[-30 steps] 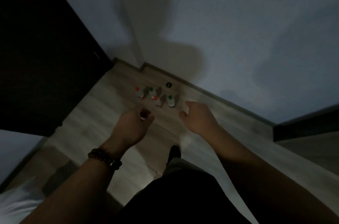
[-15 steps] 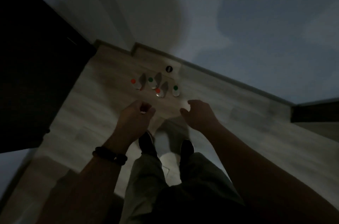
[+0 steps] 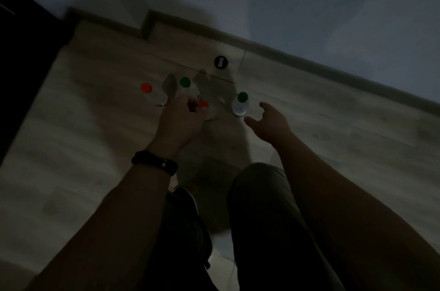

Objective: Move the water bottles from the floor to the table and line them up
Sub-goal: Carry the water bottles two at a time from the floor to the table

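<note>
Four clear plastic water bottles with red and green caps (image 3: 240, 104) stand on the pale wooden floor (image 3: 83, 143); none moved yet. The left hand (image 3: 177, 121) curls around a red-capped bottle (image 3: 206, 109); whether its grip has closed cannot be told. The right hand (image 3: 270, 121) spreads open beside the green-capped one.

Wooden floor (image 3: 90, 138) under four bottles (image 3: 240, 105)

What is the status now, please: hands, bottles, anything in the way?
Left hand curled at the middle bottles, grip unclear. Right hand open beside green-capped bottle. Four bottles on floor. Black disc behind them, not blocking.
</note>
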The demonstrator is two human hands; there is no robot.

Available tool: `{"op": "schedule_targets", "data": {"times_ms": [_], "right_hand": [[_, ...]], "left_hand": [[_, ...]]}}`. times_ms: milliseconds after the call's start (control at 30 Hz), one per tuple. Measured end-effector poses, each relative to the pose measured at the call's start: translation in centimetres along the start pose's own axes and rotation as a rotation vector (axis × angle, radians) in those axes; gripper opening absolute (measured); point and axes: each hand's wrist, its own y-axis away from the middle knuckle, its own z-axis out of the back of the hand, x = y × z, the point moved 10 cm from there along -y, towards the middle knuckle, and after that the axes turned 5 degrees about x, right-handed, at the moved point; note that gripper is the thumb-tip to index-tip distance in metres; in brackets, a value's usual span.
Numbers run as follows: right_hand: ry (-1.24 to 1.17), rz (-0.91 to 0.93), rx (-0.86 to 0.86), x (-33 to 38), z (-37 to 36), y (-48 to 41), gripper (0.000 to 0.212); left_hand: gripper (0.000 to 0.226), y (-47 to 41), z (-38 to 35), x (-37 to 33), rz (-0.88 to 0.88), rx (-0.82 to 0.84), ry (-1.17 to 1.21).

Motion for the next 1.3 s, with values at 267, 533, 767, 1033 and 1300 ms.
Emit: {"op": "schedule_targets", "data": {"times_ms": [267,533,767,1033,1300], "right_hand": [[-0.125,0.173,-0.097,1.2,-3.9,-11.1,0.070],[-0.259,0.124,-0.120,1.3,-4.0,-11.5,0.054],[-0.205,0.082,-0.093,1.5,-4.5,-11.7,0.058],[-0.148,0.076,-0.063,0.1,-4.2,-12.1,0.059],[-0.349,0.069,-0.114,-0.2,-2.7,-9.8,0.057]], "left_hand": [[0.042,-6.5,-3.1,5.0,-0.016,0.020,-0.088],[0.063,-9.2,-4.9,7.8,-0.041,0.176,-0.100],[0.079,-11.5,-8.3,10.2,-0.017,0.300,-0.023],[0.048,-13.7,-11.9,8.8,-0.114,0.258,0.114],[0.027,-11.4,-11.1,6.6,-0.090,0.209,0.071]]}}
